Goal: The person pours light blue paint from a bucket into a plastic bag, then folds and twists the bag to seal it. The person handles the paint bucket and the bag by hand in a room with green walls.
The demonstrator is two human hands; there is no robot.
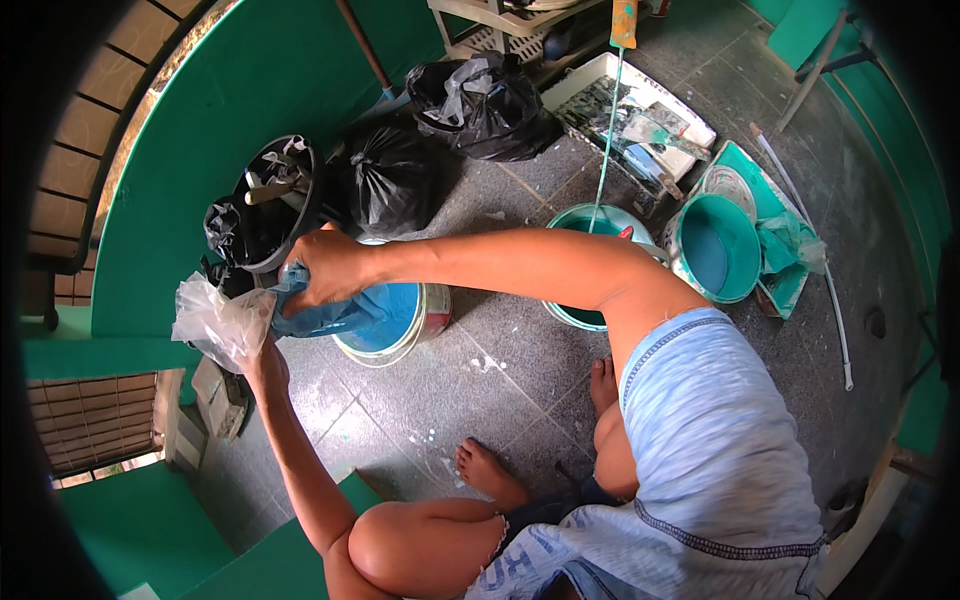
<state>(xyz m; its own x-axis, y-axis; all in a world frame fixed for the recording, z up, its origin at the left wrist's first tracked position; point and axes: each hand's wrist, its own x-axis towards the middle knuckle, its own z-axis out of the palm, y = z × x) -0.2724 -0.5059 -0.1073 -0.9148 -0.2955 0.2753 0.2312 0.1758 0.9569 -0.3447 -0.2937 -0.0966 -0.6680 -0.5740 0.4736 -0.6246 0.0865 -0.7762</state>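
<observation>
My right hand [335, 266] is closed on the blue, paint-coated part of a clear plastic bag [226, 318], over the left rim of a white bucket [437, 308] with blue paint [393, 318] in it. Blue-smeared plastic stretches down toward the paint. My left hand [266, 368] holds the clear end of the bag from below, just left of the bucket; the plastic covers most of its fingers. My right forearm reaches across above the floor and partly hides the bucket's back rim.
Behind stand a black bin [310, 205] and black garbage bags [390, 180]. At the right are a green paint bucket [570, 318], a smaller teal bucket [735, 225], a white tray [600, 75] with paint tools, and a white rod [828, 275]. An orange-handled roller [623, 25] shows at the top.
</observation>
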